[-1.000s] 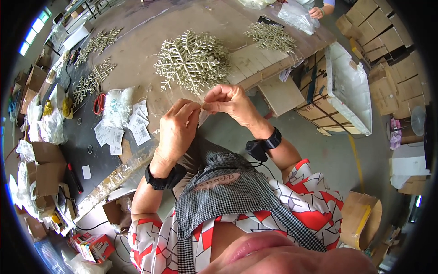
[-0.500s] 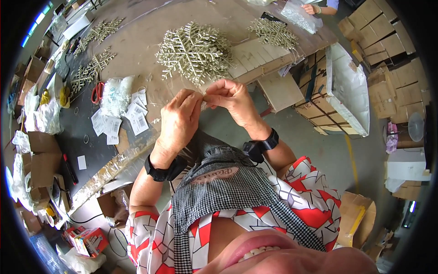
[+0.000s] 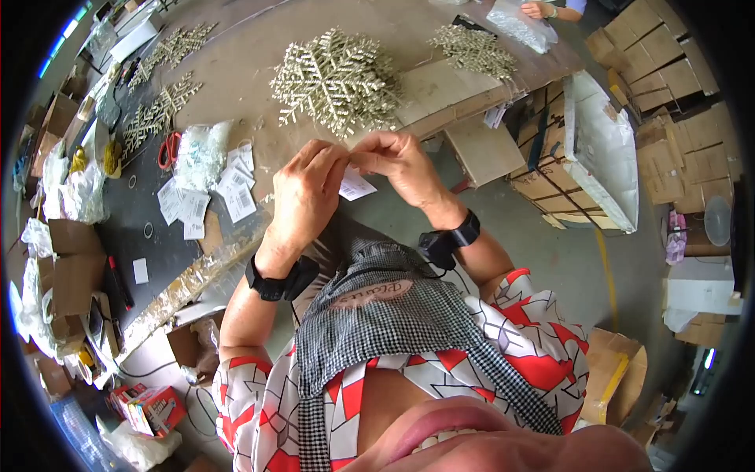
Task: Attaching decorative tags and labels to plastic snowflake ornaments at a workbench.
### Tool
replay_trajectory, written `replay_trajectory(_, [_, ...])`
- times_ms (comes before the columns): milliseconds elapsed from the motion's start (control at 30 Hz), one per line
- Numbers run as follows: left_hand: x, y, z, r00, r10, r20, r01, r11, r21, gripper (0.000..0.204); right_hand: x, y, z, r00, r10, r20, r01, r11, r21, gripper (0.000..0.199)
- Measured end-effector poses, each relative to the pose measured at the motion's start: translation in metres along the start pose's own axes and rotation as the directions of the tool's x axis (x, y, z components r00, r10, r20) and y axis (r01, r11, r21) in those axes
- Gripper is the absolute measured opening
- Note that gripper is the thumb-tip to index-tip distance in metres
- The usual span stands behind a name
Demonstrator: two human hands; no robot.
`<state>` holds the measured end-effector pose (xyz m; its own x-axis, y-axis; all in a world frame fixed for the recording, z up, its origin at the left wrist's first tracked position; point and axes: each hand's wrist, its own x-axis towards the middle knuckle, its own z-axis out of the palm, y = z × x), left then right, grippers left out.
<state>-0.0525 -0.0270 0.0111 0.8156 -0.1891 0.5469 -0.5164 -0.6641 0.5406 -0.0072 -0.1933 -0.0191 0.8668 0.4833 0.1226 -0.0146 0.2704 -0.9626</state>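
Observation:
My left hand (image 3: 305, 189) and my right hand (image 3: 403, 171) meet in front of me at the table's edge, fingertips pinched closed against each other. A small white tag with a printed barcode (image 3: 356, 186) hangs just below the joined fingers, its upper end hidden by my left hand. Whatever thin piece lies between the fingertips is too small to make out. Just beyond my hands lies a pile of gold glittery snowflake ornaments (image 3: 336, 82). More white tags (image 3: 236, 193) are spread on the table to the left, beside a clear bag of small clear pieces (image 3: 200, 161).
Red-handled scissors (image 3: 169, 150) and a red marker (image 3: 120, 283) lie on the left. More snowflakes (image 3: 474, 51) rest at the far right of the table (image 3: 236, 47). Another person's hand (image 3: 538, 10) touches a plastic bag there. A large lined carton (image 3: 602, 157) stands to the right.
The white tag has come into plain view below my fingers. My hands have shifted only slightly and stay pinched together.

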Motion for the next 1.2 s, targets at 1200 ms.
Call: replay_trajectory(1200, [-0.111,-0.144,-0.070,0.925,-0.377,-0.035,0.345,0.801,0.490,0.041,0.029,-0.049,-0.336,0.899,0.242,-0.364,-0.257,0.966,0.007,0.024])
